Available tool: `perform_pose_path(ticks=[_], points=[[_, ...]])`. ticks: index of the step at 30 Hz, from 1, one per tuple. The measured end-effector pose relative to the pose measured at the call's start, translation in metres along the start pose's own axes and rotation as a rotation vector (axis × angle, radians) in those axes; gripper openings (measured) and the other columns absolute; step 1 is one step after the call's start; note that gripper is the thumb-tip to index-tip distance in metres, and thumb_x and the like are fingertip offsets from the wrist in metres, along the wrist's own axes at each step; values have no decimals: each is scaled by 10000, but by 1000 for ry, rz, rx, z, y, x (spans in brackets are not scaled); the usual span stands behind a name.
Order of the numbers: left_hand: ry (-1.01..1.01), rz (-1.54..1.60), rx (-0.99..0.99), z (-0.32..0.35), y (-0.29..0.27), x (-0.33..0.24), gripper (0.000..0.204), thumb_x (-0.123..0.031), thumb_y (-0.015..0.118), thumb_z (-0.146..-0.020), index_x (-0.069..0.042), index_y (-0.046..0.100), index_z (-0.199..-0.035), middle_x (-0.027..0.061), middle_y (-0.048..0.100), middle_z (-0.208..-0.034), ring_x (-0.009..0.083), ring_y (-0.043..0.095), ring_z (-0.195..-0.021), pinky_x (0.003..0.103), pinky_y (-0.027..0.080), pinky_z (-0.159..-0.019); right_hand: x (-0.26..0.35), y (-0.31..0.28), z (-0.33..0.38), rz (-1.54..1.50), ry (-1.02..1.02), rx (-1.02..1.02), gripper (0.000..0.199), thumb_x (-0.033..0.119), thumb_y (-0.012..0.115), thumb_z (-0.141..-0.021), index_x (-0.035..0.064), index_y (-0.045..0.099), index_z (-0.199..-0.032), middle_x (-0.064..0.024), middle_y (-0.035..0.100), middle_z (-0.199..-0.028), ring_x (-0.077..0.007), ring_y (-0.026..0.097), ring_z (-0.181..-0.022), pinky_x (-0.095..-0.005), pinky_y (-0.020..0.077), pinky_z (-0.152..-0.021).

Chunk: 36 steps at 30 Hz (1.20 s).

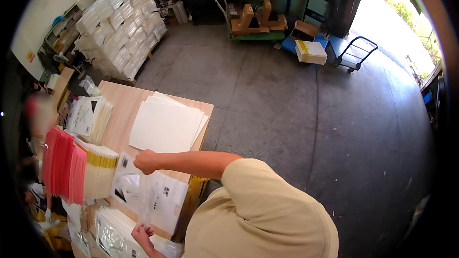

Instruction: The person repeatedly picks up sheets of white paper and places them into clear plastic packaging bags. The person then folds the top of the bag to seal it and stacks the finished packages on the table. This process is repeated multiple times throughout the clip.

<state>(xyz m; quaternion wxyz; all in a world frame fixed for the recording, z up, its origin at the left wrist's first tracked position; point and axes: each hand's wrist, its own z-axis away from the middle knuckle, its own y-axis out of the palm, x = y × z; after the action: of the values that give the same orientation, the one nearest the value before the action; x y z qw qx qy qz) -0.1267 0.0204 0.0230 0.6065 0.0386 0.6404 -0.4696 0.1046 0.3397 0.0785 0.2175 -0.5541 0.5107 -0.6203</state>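
Observation:
A strip of clear plastic film (146,198) stretches between my two hands. My right hand (146,161) is closed in a fist on its far end, at the lower edge of a stack of blank white sheets (165,126). Nearer to me, my left hand (142,234) pinches the other end, its fingers curled. Under the film lies a white printed package (168,196) with black marks, flat on the wooden table (117,98). Beside my left hand is a pile of plastic-wrapped printed packs (112,229).
Red and pink sheets (60,162) and cream sheets with yellow edges (100,172) stand along the table's left side. Other people are at work beyond them. A tall wrapped pallet load (119,26) stands at the back left. Carts (354,52) and boxes (311,51) stand at the back right.

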Motion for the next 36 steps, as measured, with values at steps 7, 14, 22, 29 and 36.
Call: perform_pose_path(ticks=[7, 14, 22, 29, 36], points=[[991, -284, -564, -66, -193, -103, 201, -123, 534, -918, -8, 683, -846, 66, 622, -790, 159, 559, -672, 292, 443, -564, 122, -160, -69, -300, -240, -812, 71, 51, 602, -677, 7, 633, -724, -227, 622, -672, -407, 641, -684, -497, 508, -608], [899, -524, -766, 8, -166, -25, 268, -91, 516, -923, 11, 676, -1112, 92, 623, -781, 207, 621, -757, 342, 521, -676, 154, -129, -9, -208, -1040, -1254, 277, 127, 640, -781, 2, 646, -1029, -137, 643, -849, -279, 643, -755, -396, 492, -626], [53, -189, -169, 70, -3, 27, 239, -74, 505, -886, -24, 571, -663, 57, 547, -537, 128, 505, -479, 308, 419, -462, -1, 117, 47, -229, 219, 0, 245, 168, 485, -920, 23, 681, -891, -234, 674, -854, -426, 650, -830, -532, 510, -762], [174, -172, -321, 56, -6, -74, 175, -117, 604, -885, 0, 703, -968, 87, 658, -667, 133, 629, -582, 310, 496, -562, -2, 52, 34, -473, 22, -570, 357, -34, 549, -770, 27, 674, -1099, -249, 678, -908, -403, 669, -813, -443, 547, -726], [325, -439, -450, 55, -5, -100, 345, -58, 607, -823, -112, 657, -1160, 149, 688, -881, 335, 663, -771, 405, 540, -704, -7, 89, 70, -580, 222, -433, 397, 13, 598, -775, 47, 649, -1167, -224, 683, -830, -387, 676, -758, -424, 537, -683]])
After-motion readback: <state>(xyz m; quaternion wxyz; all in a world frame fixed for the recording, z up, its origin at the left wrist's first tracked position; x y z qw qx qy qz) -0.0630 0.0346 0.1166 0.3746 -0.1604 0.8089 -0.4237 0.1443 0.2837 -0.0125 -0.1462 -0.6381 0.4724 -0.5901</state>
